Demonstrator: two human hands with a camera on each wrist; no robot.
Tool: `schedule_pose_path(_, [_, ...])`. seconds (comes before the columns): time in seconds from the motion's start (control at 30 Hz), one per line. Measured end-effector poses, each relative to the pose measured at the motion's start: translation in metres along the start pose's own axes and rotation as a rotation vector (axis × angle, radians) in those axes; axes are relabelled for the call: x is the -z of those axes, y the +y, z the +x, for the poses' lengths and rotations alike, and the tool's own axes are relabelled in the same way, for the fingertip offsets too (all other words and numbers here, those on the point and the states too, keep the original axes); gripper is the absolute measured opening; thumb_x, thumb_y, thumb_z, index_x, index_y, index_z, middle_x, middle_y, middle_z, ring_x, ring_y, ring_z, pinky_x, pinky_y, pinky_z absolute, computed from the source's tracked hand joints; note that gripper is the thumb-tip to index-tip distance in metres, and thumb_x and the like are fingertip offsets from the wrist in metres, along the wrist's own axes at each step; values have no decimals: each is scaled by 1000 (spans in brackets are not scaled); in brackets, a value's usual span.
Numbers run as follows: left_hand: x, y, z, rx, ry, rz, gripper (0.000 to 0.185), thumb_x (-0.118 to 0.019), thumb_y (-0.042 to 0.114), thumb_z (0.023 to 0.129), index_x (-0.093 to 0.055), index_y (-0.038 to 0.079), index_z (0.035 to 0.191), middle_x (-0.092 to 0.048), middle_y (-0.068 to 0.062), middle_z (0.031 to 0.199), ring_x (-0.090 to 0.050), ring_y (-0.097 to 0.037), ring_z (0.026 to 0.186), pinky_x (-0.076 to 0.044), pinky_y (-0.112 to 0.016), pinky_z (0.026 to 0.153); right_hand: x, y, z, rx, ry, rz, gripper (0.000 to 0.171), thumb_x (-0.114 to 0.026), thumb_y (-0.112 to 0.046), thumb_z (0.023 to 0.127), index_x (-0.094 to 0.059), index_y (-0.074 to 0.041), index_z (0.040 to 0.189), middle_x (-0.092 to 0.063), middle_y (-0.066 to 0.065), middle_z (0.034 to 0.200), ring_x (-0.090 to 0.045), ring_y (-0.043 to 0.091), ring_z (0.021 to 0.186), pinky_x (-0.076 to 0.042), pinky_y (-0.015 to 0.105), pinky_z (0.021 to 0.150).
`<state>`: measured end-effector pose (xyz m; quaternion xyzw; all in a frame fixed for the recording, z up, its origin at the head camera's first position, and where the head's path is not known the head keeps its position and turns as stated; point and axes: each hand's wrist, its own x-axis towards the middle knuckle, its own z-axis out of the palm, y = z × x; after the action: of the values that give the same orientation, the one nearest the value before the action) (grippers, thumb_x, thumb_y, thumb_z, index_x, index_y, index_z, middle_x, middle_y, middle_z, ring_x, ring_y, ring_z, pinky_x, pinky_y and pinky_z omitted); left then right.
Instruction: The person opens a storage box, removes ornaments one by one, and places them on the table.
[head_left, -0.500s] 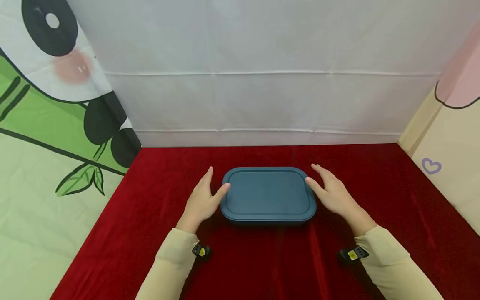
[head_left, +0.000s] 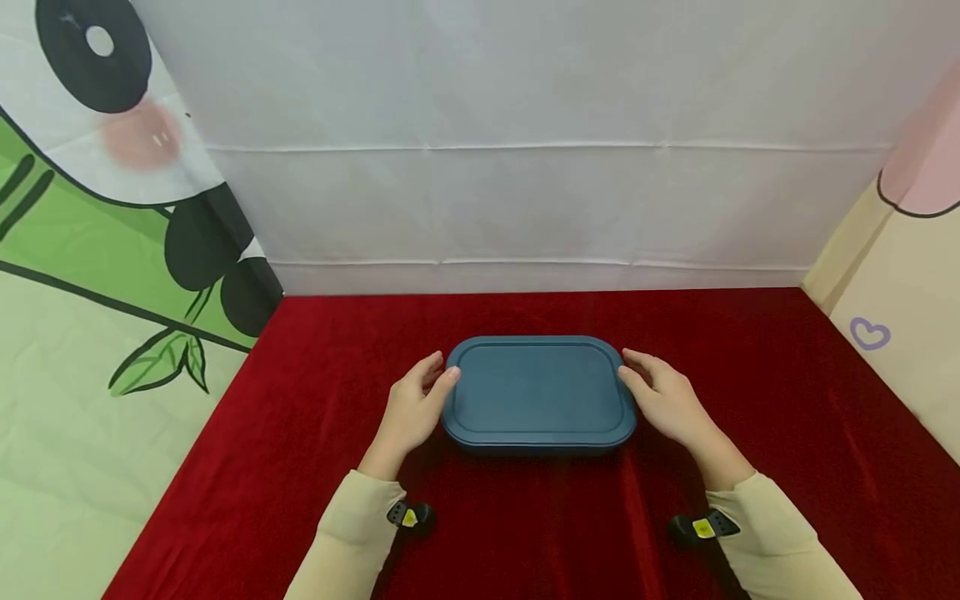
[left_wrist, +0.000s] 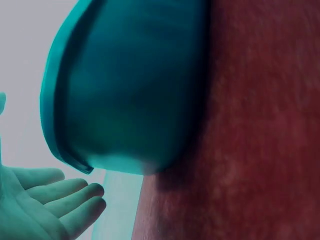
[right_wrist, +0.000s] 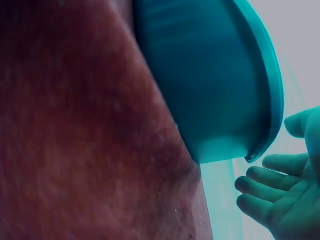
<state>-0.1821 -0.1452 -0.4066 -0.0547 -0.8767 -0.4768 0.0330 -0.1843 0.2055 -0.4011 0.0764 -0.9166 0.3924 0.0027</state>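
**Hands close in on lidded blue box**

A person's left hand (head_left: 411, 410) and right hand (head_left: 666, 402) have drawn in from half a second ago, when their fingers lay straighter and a little wider of the blue container (head_left: 537, 392). Now the fingers curl at its two short ends, thumbs touching the lid's rim; the wrist views show fingers bent just beside the rim, not yet clamped under it. That reads as a grip being taken. The container sits flat, lid up, at the middle of the red cloth (head_left: 750, 392), its long axis running left to right across the person's front. A white backdrop (head_left: 525, 167) hangs behind.
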Motion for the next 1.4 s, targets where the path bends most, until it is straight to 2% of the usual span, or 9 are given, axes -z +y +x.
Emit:
schedule_pose_path(0.1, [1,5,-3,32,10,-74,60,-49,48,95,-44,9,141,-50,-12,140,-54,-28,123,-44,-44,101,0,0,-4,-33,6,18,54,-38,-39,101,-42,-3,141,-44,21,142,-44,38,128,-38,53,102])
schedule_pose_path(0.23, [1,12,-5,85,39,-232,52,-49,40,97,-49,5,136,-54,-16,135,-59,-31,115,-48,-43,95,1,-1,-9,-54,17,35,51,-36,-36,102,-45,-4,140,-43,22,143,-39,39,131,-36,54,104])
schedule_pose_path(0.33, [3,16,-5,135,46,-361,49,-49,35,98,-51,1,133,-55,-19,132,-60,-33,113,-50,-42,93,3,-1,-11,-64,25,44,49,-36,-34,102,-47,-4,138,-48,22,139,-45,39,127,-39,53,100])
schedule_pose_path(0.5, [11,16,-4,258,-7,-524,53,-45,40,99,-48,0,134,-53,-19,135,-56,-32,119,-48,-42,97,6,-2,-12,-95,15,132,46,-37,-30,102,-51,-1,135,-59,24,125,-61,34,110,-50,45,91])
schedule_pose_path(0.6, [17,15,-4,299,-54,-588,57,-41,43,99,-45,0,137,-48,-19,140,-53,-32,124,-45,-43,99,7,-3,-10,-103,0,212,46,-37,-28,102,-51,2,133,-58,25,126,-62,33,107,-53,40,87])
schedule_pose_path(0.77, [23,14,-6,307,-96,-624,61,-37,46,99,-41,0,139,-43,-20,144,-49,-34,127,-43,-43,102,8,-3,-8,-122,-33,280,47,-38,-29,102,-50,4,133,-55,25,129,-61,31,108,-54,36,86])
schedule_pose_path(1.07, [26,13,-5,312,-116,-647,62,-36,48,99,-41,0,139,-44,-19,143,-47,-34,128,-41,-44,103,11,-5,-8,-124,-49,330,45,-43,-26,101,-51,6,131,-55,27,128,-64,26,103,-55,33,82])
schedule_pose_path(1.4, [27,16,-5,309,-141,-676,66,-36,50,98,-40,-1,140,-42,-18,145,-43,-32,132,-38,-44,105,12,-6,-8,-129,-49,343,45,-45,-26,100,-52,5,131,-55,26,129,-64,23,102,-56,32,81])
